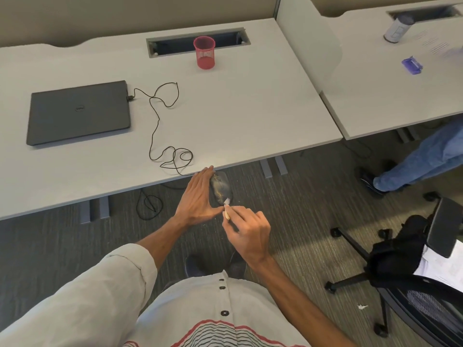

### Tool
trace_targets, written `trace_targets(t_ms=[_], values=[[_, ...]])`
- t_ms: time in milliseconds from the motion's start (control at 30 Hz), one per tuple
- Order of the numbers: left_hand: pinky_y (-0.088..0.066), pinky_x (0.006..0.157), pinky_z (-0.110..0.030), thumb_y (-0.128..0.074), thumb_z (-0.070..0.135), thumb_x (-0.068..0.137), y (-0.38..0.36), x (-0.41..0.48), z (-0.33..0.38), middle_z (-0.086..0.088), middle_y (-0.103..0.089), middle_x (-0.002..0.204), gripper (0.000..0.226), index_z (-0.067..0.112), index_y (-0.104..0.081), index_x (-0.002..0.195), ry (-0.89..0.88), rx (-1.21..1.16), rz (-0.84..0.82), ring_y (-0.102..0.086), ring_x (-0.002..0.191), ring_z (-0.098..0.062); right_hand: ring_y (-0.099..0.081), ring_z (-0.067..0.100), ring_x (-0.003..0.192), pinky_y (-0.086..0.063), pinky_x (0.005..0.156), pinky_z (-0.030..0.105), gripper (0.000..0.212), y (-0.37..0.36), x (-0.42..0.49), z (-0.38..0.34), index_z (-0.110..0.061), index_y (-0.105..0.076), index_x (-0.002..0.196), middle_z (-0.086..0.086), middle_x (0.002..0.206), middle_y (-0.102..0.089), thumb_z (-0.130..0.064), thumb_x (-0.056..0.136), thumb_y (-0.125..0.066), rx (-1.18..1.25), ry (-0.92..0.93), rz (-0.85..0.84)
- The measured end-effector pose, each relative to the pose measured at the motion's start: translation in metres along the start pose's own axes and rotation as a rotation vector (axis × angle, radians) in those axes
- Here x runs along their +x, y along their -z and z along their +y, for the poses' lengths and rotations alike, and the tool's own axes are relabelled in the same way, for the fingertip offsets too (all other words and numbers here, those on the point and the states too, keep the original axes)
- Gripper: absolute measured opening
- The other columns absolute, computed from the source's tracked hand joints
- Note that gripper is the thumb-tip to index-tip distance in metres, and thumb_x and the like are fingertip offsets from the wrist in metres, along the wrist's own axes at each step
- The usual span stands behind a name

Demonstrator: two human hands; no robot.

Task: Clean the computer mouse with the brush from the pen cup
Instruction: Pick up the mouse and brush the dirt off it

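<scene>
A dark grey computer mouse (221,187) is held off the front edge of the desk, over the carpet, with yellowish dust on its back. My left hand (198,199) cradles it from the left, fingers straight and thumb under its near end. My right hand (250,230) pinches a small brush (227,209) with a pale handle, its bristles touching the near end of the mouse. The mouse's black cable (160,128) loops across the desk to the laptop. The red mesh pen cup (205,53) stands at the back of the desk.
A shut dark laptop (79,111) lies on the left of the grey desk (250,108). A second desk to the right carries a grey cylinder (398,28) and a purple box (412,65). Another person's leg (421,161) and an office chair (413,279) are at right.
</scene>
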State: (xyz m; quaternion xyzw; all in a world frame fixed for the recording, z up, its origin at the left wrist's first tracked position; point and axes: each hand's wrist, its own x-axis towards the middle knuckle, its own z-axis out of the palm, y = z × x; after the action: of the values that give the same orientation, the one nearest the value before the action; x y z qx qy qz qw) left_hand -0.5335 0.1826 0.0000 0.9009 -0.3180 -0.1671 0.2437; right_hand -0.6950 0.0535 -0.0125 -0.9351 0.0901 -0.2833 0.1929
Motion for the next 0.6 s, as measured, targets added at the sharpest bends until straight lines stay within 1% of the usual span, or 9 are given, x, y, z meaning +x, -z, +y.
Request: trace_targets(t_ms=[133, 267, 400, 500, 600], values=[[-0.014, 0.141, -0.047, -0.081, 0.071, 0.083, -0.006, -0.002, -0.003, -0.007, -0.021, 0.181, 0.123, 0.009, -0.021, 0.171, -0.001, -0.014, -0.020, -0.019, 0.171, -0.023, -0.073, 0.013, 0.075, -0.045, 0.056, 0.033, 0.019, 0.002, -0.001, -0.008, -0.016, -0.086, 0.111, -0.003, 0.101, -0.082, -0.029, 0.102, -0.076, -0.003, 0.019, -0.035], [-0.011, 0.141, -0.047, -0.084, 0.071, 0.081, -0.011, -0.005, -0.006, -0.006, -0.016, 0.183, 0.128, 0.009, -0.018, 0.171, -0.007, -0.014, -0.046, -0.014, 0.172, -0.022, -0.075, 0.014, 0.075, -0.048, 0.055, 0.035, 0.018, 0.003, -0.005, -0.011, -0.015, -0.086, 0.109, -0.002, 0.102, -0.083, -0.028, 0.100, -0.078, 0.003, 0.021, -0.046], [-0.010, 0.141, -0.047, -0.087, 0.071, 0.077, -0.011, -0.007, -0.008, -0.005, -0.017, 0.183, 0.130, 0.009, -0.020, 0.171, -0.007, -0.001, -0.049, -0.014, 0.172, -0.022, -0.077, 0.012, 0.083, -0.049, 0.056, 0.036, 0.017, 0.002, -0.007, -0.012, -0.018, -0.086, 0.112, -0.005, 0.107, -0.084, -0.026, 0.099, -0.079, 0.048, -0.009, -0.038], [-0.010, 0.141, -0.047, -0.085, 0.071, 0.079, -0.011, -0.007, -0.006, -0.006, -0.017, 0.183, 0.129, 0.009, -0.019, 0.171, -0.010, 0.002, -0.047, -0.014, 0.172, -0.022, -0.076, 0.009, 0.085, -0.047, 0.057, 0.033, 0.020, 0.003, -0.006, -0.007, -0.018, -0.086, 0.117, -0.007, 0.109, -0.084, -0.028, 0.100, -0.079, 0.066, -0.026, -0.006], [-0.010, 0.141, -0.047, -0.081, 0.070, 0.084, -0.012, -0.007, -0.005, -0.006, -0.017, 0.183, 0.125, 0.008, -0.018, 0.171, -0.012, 0.019, -0.029, -0.013, 0.172, -0.022, -0.073, 0.009, 0.082, -0.042, 0.058, 0.031, 0.022, 0.006, 0.002, 0.002, -0.018, -0.085, 0.120, -0.008, 0.110, -0.082, -0.029, 0.104, -0.075, 0.023, -0.042, 0.045]])
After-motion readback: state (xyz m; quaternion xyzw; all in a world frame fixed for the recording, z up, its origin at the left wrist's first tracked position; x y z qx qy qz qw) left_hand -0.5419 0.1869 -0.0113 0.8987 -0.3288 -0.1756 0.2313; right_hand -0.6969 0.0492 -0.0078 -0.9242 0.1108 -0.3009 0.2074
